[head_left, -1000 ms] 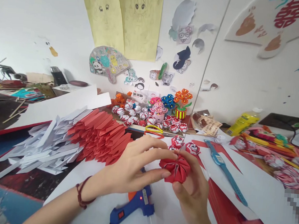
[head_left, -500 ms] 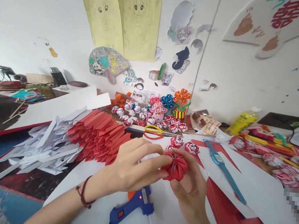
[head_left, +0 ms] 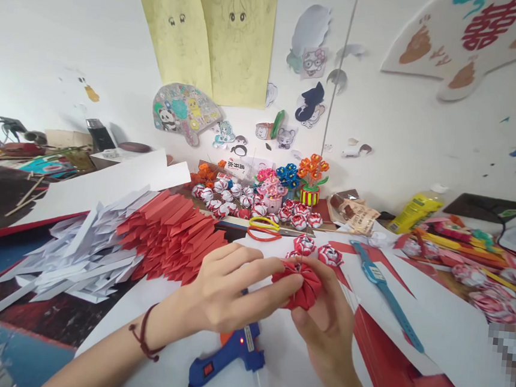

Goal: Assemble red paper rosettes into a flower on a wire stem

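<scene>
A red folded-paper flower (head_left: pixel 307 291) is held above the white paper, its pleats gathered round a middle. My right hand (head_left: pixel 334 326) grips it from the right, thumb below and fingers behind. From the left, my left hand (head_left: pixel 231 287) presses its fingertips onto the flower's centre and left side; a dark cord bracelet is on that wrist. A thin dark line, like a wire or thread, rises from near the flower across the wall. Under my hands lies a blue hot glue gun (head_left: pixel 230 356) with a small red light on.
White folded strips (head_left: pixel 85 251) and red folded strips (head_left: pixel 171 234) are piled at left. Red-and-white paper flowers (head_left: pixel 330 255) sit beyond my hands. A blue watch (head_left: pixel 385 289) lies at right on white sheets. Behind stand a yellow bottle (head_left: pixel 419 209) and a striped flowerpot (head_left: pixel 309 196).
My left fingers have shifted over the flower's centre, the index finger now further right across it. The flower has tilted slightly. The thin line has swung left.
</scene>
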Tool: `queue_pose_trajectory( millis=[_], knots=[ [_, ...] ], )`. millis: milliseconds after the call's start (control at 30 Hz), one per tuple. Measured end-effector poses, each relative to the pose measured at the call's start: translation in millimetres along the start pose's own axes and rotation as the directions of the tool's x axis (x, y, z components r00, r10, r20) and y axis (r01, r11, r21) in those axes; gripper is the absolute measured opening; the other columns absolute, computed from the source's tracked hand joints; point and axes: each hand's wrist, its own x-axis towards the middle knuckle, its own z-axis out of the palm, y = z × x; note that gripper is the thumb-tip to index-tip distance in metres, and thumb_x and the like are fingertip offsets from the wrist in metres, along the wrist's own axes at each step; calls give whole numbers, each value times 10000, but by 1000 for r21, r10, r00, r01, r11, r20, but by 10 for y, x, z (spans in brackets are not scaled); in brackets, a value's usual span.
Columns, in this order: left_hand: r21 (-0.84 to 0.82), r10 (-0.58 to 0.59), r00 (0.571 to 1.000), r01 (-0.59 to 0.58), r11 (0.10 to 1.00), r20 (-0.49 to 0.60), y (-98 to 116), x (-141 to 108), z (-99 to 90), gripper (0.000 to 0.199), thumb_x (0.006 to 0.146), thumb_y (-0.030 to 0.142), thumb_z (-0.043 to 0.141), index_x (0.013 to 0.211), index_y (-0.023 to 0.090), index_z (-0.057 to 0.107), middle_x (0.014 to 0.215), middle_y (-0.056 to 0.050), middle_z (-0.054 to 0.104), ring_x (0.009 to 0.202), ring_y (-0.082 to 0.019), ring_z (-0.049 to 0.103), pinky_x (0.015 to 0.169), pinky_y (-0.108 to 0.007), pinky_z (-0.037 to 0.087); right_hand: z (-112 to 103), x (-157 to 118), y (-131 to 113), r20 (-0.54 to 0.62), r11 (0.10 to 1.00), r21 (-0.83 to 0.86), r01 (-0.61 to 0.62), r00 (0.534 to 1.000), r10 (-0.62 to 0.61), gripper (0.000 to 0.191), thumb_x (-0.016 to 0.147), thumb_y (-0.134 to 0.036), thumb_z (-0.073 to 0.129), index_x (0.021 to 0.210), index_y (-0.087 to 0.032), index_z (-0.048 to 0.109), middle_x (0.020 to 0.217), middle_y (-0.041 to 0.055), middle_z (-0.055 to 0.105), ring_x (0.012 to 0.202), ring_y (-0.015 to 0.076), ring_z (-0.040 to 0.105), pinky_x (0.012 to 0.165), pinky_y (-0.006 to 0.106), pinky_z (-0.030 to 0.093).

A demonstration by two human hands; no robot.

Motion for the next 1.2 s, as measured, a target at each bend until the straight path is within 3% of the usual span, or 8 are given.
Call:
queue_pose_trajectory(
  millis=[500,633,733,867,967,1067,1133,1200],
  knots=[
    [49,-76,995,79,996,-57,17,95,-145,258,826,115,656,1083,115,630,904,-77,713,790,-171,632,676,-284,506,-1,62,23,-52,1000,-12,-12,999,11,492,803,-323,765,1250,-311,559,1252,73,609,1138,250,601,946,396,526],
    [102,-267,963,264,959,24,60,111,-272,149,875,155,632,1023,168,630,861,-39,710,732,-148,613,673,-271,458,-20,117,46,-108,997,-82,-16,994,7,547,742,-291,811,1224,-288,554,1250,80,598,1136,258,584,986,458,489],
    [12,-541,796,559,829,273,66,74,-342,114,928,272,588,992,195,644,833,-16,696,729,-143,623,669,-258,448,-37,161,70,-152,993,-119,-6,988,-12,567,722,-293,818,1218,-266,547,1267,96,585,1167,268,556,1022,508,452],
    [-62,-696,516,823,565,499,153,-2,-398,195,918,337,591,1057,214,652,858,-4,704,744,-143,641,676,-241,458,-44,203,58,-171,995,-90,50,983,-65,558,707,-296,814,1200,-248,555,1269,107,594,1200,278,557,1029,507,451],
    [-117,-681,433,881,459,591,394,-17,-432,176,915,285,582,1062,216,651,801,16,706,668,-127,625,620,-221,440,-52,222,20,-137,996,-66,65,988,-74,504,705,-308,805,1155,-241,586,1252,105,614,1217,285,559,1034,502,449],
    [-242,-581,594,785,571,556,731,58,-485,138,931,206,539,903,207,674,790,13,707,668,-116,625,615,-215,433,-86,247,-47,-93,992,-101,80,992,-90,478,713,-301,793,1142,-231,594,1240,109,623,1206,284,569,1032,498,453],
    [-241,-502,786,599,764,362,902,157,-538,129,927,183,535,933,202,662,825,-9,704,722,-149,618,648,-261,426,-123,273,-134,-46,973,-195,126,989,-137,461,732,-285,777,1148,-226,587,1227,108,617,1181,277,579,1020,488,464],
    [-92,-461,866,484,870,193,961,269,-589,166,923,141,528,1033,196,640,935,-36,718,803,-187,619,723,-321,419,-159,306,-278,33,922,-332,198,980,-199,451,757,-267,755,1169,-226,577,1212,102,608,1157,269,580,1010,478,469]
  ],
)
